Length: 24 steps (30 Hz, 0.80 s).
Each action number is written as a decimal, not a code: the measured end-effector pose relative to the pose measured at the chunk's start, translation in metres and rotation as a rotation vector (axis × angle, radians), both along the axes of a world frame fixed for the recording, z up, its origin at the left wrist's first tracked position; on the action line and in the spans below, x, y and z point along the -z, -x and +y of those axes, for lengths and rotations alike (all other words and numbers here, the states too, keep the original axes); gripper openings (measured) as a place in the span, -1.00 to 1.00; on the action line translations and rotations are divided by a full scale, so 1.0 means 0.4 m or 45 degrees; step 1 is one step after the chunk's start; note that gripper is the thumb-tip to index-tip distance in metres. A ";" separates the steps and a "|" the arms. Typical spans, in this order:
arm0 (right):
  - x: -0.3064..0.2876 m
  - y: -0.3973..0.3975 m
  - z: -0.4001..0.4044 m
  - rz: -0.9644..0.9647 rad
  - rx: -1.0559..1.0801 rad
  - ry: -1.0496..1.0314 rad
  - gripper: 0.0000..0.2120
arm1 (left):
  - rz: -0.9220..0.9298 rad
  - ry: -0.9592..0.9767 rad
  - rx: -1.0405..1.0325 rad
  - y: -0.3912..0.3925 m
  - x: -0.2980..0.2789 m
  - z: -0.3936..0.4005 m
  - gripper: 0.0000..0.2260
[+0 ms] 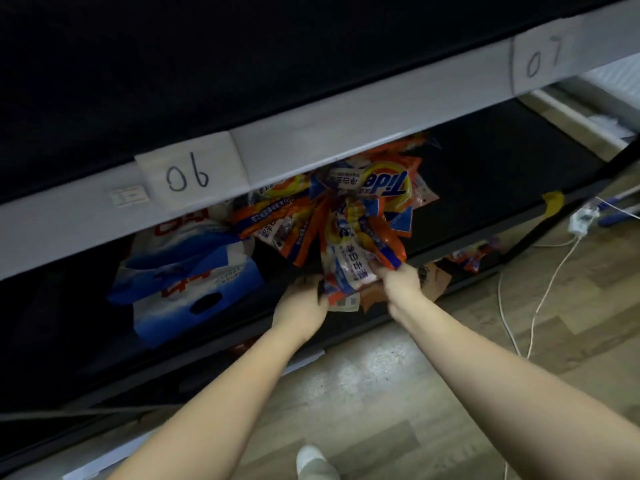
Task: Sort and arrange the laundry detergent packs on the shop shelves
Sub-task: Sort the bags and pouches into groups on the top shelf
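A bunch of several orange Tide detergent packs point(360, 216) stands fanned out on the dark lower shelf point(485, 174), under the grey shelf rail. My left hand point(304, 299) grips the bunch's lower end from the left. My right hand point(398, 282) grips the same end from the right, fingers curled round the pack edges. Blue-and-white detergent bags point(187, 271) lie to the left on the same shelf. One more orange pack point(471, 254) shows on the level below, at the right.
The grey rail carries paper labels "06" point(188, 174) and "07" point(543, 58). A yellow tape piece point(554, 202) sticks to the shelf edge. A white power strip point(581, 220) and cables lie on the wooden floor point(415, 375). A white-socked foot point(311, 462) is below.
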State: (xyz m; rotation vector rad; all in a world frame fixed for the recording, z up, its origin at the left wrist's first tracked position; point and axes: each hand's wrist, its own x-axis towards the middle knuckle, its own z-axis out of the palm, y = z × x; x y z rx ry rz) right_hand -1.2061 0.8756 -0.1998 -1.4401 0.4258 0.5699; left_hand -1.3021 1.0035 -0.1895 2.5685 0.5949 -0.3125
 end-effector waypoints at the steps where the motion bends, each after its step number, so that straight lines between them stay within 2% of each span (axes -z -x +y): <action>1: 0.002 0.022 -0.037 -0.053 -0.043 0.014 -0.85 | -0.005 0.011 -0.008 0.014 -0.007 -0.006 -0.64; 6: -0.092 0.127 -0.219 -0.185 -0.250 0.040 -0.82 | -0.086 0.315 -0.204 0.067 -0.079 -0.069 -0.59; 10: -0.233 0.189 -0.367 -0.174 -0.557 0.073 -0.81 | -0.135 0.702 -0.296 0.092 -0.201 -0.138 -0.45; 13: -0.379 0.212 -0.466 -0.221 -0.768 0.102 -0.81 | -0.048 0.943 -0.205 0.107 -0.317 -0.175 -0.40; 16: -0.549 0.225 -0.538 -0.311 -0.894 0.083 -0.80 | 0.146 1.248 -0.062 0.128 -0.446 -0.202 -0.47; 18: -0.667 0.236 -0.568 -0.383 -0.927 0.048 -0.56 | 0.187 1.451 0.045 0.143 -0.530 -0.222 -0.53; 21: -0.832 0.266 -0.592 -0.540 -0.894 -0.069 -0.43 | -0.015 1.622 0.090 0.163 -0.670 -0.254 -0.61; 24: -0.960 0.295 -0.596 -0.682 -0.754 -0.245 -0.36 | -0.418 1.545 0.018 0.181 -0.828 -0.293 -0.72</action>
